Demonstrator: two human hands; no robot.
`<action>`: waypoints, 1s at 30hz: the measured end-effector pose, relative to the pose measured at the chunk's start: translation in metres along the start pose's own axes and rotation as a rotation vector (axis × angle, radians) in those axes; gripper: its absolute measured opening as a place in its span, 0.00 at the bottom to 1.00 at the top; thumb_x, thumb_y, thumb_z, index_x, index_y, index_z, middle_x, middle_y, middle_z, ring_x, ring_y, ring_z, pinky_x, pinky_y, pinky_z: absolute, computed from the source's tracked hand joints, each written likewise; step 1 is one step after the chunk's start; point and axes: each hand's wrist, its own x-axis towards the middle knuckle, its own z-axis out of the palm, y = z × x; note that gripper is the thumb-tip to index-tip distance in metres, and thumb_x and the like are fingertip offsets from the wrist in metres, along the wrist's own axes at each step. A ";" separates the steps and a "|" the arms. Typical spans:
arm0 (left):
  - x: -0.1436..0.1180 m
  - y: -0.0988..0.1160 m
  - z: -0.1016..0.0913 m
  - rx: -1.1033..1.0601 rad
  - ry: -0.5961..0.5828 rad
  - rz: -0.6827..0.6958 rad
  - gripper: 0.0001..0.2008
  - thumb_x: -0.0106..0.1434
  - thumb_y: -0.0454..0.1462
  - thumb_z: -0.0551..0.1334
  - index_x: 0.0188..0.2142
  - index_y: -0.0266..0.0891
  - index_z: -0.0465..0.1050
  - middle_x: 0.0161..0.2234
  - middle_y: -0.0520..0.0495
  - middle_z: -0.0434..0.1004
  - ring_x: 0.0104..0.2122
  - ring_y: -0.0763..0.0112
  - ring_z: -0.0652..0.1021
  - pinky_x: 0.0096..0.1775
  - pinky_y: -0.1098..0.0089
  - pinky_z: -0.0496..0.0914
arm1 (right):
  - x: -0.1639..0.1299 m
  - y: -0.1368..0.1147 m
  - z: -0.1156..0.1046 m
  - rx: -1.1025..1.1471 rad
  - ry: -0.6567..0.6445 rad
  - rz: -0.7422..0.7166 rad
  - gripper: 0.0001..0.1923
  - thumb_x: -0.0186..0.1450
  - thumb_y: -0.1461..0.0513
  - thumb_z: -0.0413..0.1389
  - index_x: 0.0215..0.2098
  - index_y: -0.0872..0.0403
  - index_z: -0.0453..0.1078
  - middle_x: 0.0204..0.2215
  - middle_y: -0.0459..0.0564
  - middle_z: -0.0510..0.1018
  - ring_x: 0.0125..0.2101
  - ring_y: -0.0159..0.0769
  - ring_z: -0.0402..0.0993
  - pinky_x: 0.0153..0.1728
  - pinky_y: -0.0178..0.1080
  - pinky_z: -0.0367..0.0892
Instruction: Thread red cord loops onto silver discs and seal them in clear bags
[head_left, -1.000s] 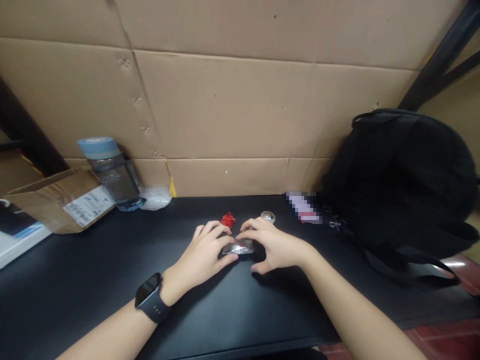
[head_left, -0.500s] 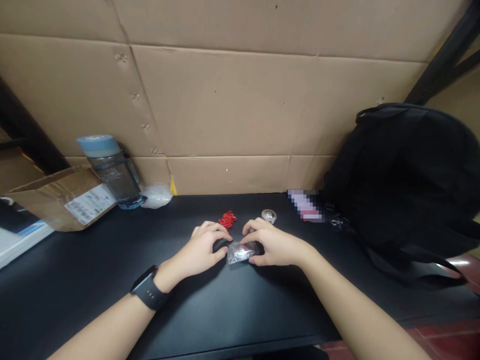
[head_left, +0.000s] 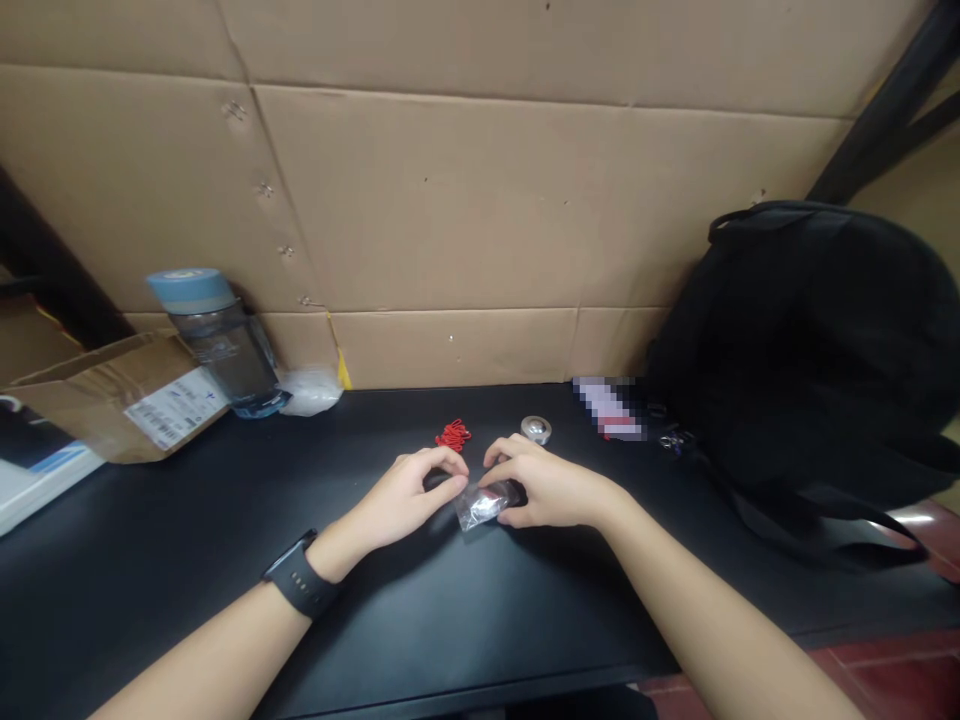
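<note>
Black backpack (head_left: 810, 350) sits far right of my hands, slumped against the cardboard wall (head_left: 450, 200). Open carton (head_left: 112, 395) and blue-lidded bottle (head_left: 217, 340) stand well left. Just beyond my fingers: red cord bundle (head_left: 453, 435), small metal disc (head_left: 536, 429); neither blocks me. Both hands pinch the small clear plastic packet (head_left: 484, 503) between them on the black desk (head_left: 450, 620): left hand (head_left: 409, 495) on its left edge, right hand (head_left: 547, 490) clamped on its right. Since a second ago the packet has tilted up off flat and my fingers have curled tighter.
</note>
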 end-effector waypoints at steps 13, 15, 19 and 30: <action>-0.013 0.010 -0.004 0.461 -0.090 0.180 0.19 0.61 0.29 0.57 0.46 0.49 0.77 0.48 0.50 0.79 0.53 0.60 0.72 0.52 0.59 0.60 | 0.001 0.001 0.001 0.008 -0.011 -0.015 0.14 0.59 0.62 0.64 0.44 0.50 0.80 0.45 0.51 0.74 0.47 0.43 0.68 0.51 0.42 0.64; -0.016 0.014 -0.005 0.468 -0.096 0.200 0.18 0.60 0.32 0.61 0.48 0.49 0.76 0.50 0.49 0.77 0.54 0.58 0.71 0.53 0.58 0.60 | 0.001 0.002 0.001 -0.010 -0.013 -0.012 0.15 0.59 0.61 0.64 0.45 0.50 0.79 0.43 0.51 0.75 0.46 0.43 0.69 0.50 0.43 0.64; -0.017 0.018 -0.002 0.437 -0.066 0.206 0.20 0.60 0.36 0.66 0.52 0.49 0.71 0.51 0.50 0.76 0.54 0.59 0.71 0.52 0.60 0.59 | 0.002 0.001 0.000 -0.043 0.004 -0.011 0.15 0.59 0.60 0.65 0.45 0.51 0.78 0.39 0.50 0.77 0.42 0.42 0.71 0.47 0.42 0.64; -0.011 0.004 0.001 0.383 0.124 0.063 0.17 0.68 0.35 0.59 0.55 0.49 0.62 0.38 0.55 0.81 0.44 0.65 0.79 0.50 0.62 0.56 | 0.001 0.003 -0.001 0.224 0.117 0.077 0.22 0.69 0.59 0.58 0.60 0.51 0.68 0.40 0.50 0.82 0.40 0.37 0.79 0.44 0.38 0.70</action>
